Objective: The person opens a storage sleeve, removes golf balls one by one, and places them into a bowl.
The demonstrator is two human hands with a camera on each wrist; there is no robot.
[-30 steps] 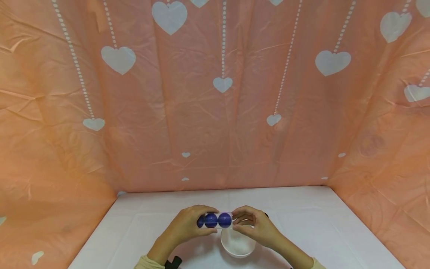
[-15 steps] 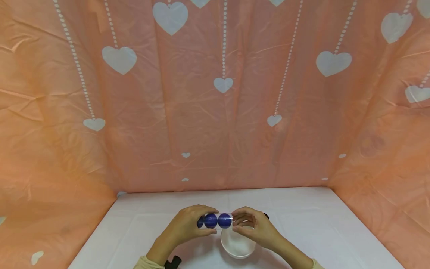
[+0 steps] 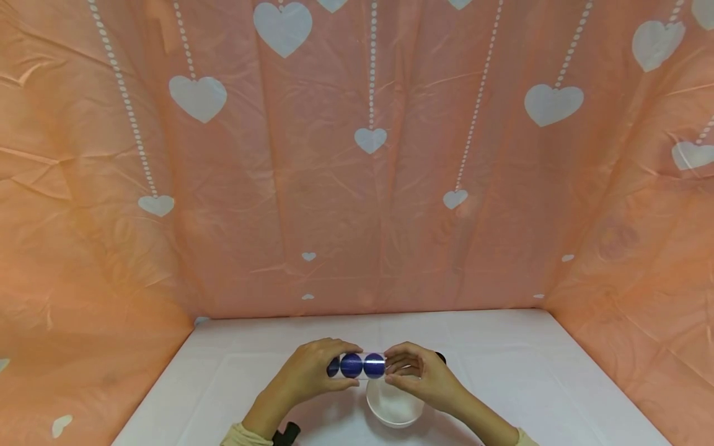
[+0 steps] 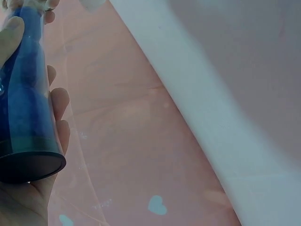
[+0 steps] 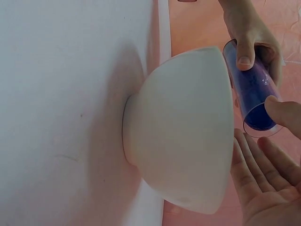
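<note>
A clear tube (image 3: pixel 363 365) with several dark blue balls (image 3: pixel 351 365) inside lies level between both hands, above the table in the head view. My left hand (image 3: pixel 309 371) grips its left part, thumb below and fingers above. A black cap (image 4: pixel 30 165) covers that end in the left wrist view. At the other end, my right hand (image 3: pixel 428 376) holds the rim between thumb and fingertips. The right wrist view shows this end as a round opening with a blue ball (image 5: pixel 260 117) just inside. A white bowl (image 3: pixel 395 404) stands on the table below the right hand.
The table has a white cover (image 3: pixel 234 365). Peach curtains (image 3: pixel 334 217) with white hearts close off the back and sides. Beyond the right hand, a small dark object (image 3: pixel 441 357) is mostly hidden. Another black item (image 3: pixel 287 433) shows by the left wrist.
</note>
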